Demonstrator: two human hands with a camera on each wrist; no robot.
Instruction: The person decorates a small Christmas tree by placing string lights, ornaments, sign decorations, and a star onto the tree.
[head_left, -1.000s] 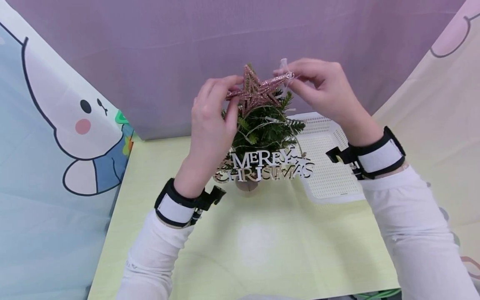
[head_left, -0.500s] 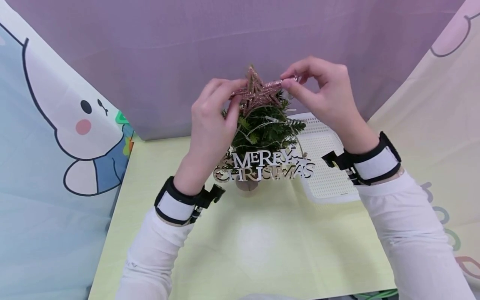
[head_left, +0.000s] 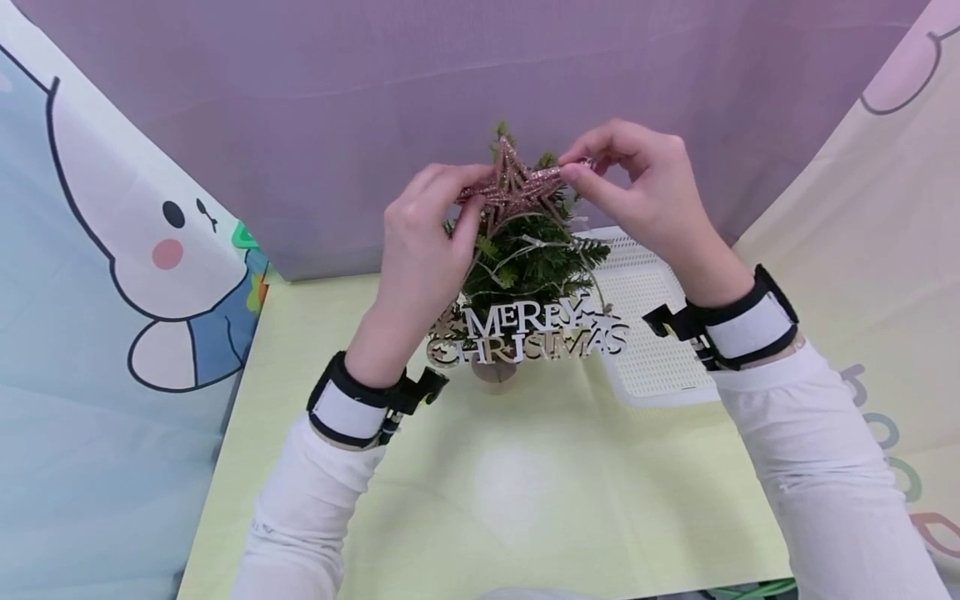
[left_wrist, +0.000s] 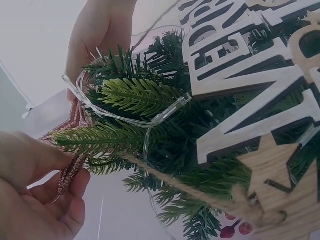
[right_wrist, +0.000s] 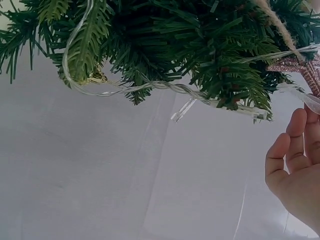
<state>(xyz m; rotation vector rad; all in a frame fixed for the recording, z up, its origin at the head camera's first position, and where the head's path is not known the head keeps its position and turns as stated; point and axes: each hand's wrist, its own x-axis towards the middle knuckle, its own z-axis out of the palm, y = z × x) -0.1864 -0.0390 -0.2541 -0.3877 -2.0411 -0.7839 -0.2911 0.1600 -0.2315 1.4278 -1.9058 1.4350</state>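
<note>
A glittery pink star ornament [head_left: 517, 190] sits at the top of a small artificial Christmas tree [head_left: 536, 258]. My left hand [head_left: 431, 217] pinches the star's left point between thumb and fingers; the left wrist view shows the glittery star tip [left_wrist: 70, 175] in that grip. On the other side, my right hand [head_left: 637, 179] pinches the right point, close to its clear ribbon loop. Thin clear string lights [left_wrist: 150, 122] wind round the branches. A wooden MERRY CHRISTMAS sign [head_left: 528, 332] hangs on twine [left_wrist: 180, 185] across the tree's front.
Behind the tree's right side lies a white perforated plastic basket [head_left: 652, 350] on the pale yellow table [head_left: 510, 492]. A purple cloth [head_left: 360, 108] rises close behind the tree. Printed curtains [head_left: 150, 467] stand at both sides, and green cords [head_left: 757, 588] show past the front edge.
My right hand has shifted from the ribbon loop onto the star's right point. The star has turned slightly and settled a little lower, leaving the green treetop showing behind it.
</note>
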